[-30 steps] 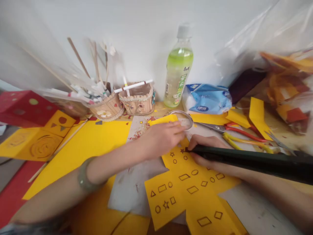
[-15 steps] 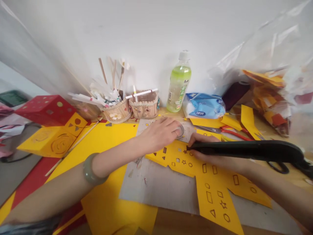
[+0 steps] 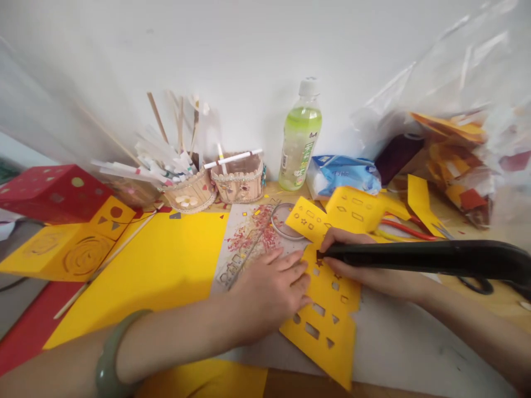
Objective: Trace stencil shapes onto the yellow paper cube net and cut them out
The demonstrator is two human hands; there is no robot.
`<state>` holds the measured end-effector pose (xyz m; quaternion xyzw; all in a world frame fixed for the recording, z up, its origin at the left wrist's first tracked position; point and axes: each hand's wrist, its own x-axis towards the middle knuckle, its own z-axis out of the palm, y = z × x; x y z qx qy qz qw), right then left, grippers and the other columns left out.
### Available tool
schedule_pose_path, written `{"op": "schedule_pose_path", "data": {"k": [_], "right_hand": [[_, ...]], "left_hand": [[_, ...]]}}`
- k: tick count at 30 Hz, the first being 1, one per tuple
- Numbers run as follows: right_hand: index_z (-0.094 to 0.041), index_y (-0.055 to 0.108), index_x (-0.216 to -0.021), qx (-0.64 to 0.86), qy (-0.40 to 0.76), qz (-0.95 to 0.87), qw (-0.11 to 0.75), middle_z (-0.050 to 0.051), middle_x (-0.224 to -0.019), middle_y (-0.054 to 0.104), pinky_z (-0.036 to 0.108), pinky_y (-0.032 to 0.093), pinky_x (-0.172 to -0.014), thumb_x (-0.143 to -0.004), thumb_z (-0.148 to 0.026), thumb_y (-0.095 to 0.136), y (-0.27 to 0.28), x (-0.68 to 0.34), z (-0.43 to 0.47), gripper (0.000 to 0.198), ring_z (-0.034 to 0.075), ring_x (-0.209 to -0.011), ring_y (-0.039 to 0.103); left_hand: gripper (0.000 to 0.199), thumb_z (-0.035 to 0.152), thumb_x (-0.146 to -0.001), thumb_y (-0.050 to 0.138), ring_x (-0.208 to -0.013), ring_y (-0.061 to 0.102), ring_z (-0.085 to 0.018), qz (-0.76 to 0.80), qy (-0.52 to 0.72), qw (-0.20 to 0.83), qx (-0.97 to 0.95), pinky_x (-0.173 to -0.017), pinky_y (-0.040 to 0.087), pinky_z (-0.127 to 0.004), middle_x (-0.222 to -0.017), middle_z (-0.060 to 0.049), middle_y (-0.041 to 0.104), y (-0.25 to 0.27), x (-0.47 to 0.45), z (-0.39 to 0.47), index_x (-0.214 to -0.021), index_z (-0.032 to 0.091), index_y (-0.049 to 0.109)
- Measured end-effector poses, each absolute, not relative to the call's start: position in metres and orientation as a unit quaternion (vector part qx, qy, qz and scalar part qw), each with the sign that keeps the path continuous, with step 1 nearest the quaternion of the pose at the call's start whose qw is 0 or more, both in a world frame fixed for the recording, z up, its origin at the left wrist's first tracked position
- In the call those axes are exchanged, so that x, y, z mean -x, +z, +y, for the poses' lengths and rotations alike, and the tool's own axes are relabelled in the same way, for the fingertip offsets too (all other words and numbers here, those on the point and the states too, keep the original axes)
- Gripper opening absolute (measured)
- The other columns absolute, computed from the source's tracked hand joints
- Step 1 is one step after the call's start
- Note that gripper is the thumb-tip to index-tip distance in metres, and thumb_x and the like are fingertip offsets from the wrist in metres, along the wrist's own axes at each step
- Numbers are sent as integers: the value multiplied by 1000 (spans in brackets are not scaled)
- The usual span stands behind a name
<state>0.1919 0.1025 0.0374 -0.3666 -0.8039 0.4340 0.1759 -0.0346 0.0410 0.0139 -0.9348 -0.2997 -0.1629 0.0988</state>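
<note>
My left hand (image 3: pixel 271 287) rests with its fingers stretched over the edge of a yellow card (image 3: pixel 332 304). This card has drawn shapes, several of them cut out as holes. At its right side, the fingers of my right hand (image 3: pixel 348 249) are closed. A long black object (image 3: pixel 415 261) crosses in front of that hand, its narrow end at the fingertips. Its kind is unclear, and it hides whatever the fingers hold. A thin ring (image 3: pixel 274 221) lies beyond my left hand, by a clear stencil ruler (image 3: pixel 234 265) and red scraps (image 3: pixel 263 235). Beneath is a grey board (image 3: pixel 398 337).
Yellow sheets (image 3: pixel 166 265) cover the left. A red box (image 3: pixel 53 193) rests on a yellow folded piece (image 3: pixel 83 254). Along the wall stand pen baskets (image 3: pixel 238 185), a green drink bottle (image 3: pixel 301 138) and a tissue pack (image 3: pixel 348 174). Red-handled scissors (image 3: pixel 409 228) lie right.
The yellow card has turned on the board, so its part with cut-out holes now points toward me. My left hand has moved nearer, off the ring; my right hand has stayed nearly in place.
</note>
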Motion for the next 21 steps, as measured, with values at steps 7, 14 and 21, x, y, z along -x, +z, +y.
{"op": "schedule_pose_path", "data": {"k": [7, 14, 21], "right_hand": [[-24, 54, -89, 347, 398, -828, 188, 0, -86, 64, 29, 49, -70, -86, -24, 56, 35, -193, 107, 3, 17, -77, 60], [-22, 56, -82, 324, 364, -844, 223, -3, -71, 64, 22, 47, -53, -82, -17, 53, 24, -192, 104, 6, 12, -59, 59], [-22, 53, -78, 304, 330, -864, 229, -5, -62, 59, 19, 40, -44, -78, -11, 50, 26, -190, 102, 11, 8, -47, 51]], "left_hand": [[30, 25, -97, 43, -110, 61, -22, -275, -224, 121, 927, -86, 52, -31, -115, -12, 66, 7, 28, 51, -108, 6, 64], [31, 22, -97, 41, -115, 58, -22, -267, -208, 107, 935, -87, 53, -31, -120, -11, 64, 10, 29, 52, -113, 6, 63], [32, 20, -97, 40, -113, 60, -22, -281, -187, 119, 934, -76, 55, -29, -119, -11, 65, 12, 27, 49, -114, 5, 63]]}}
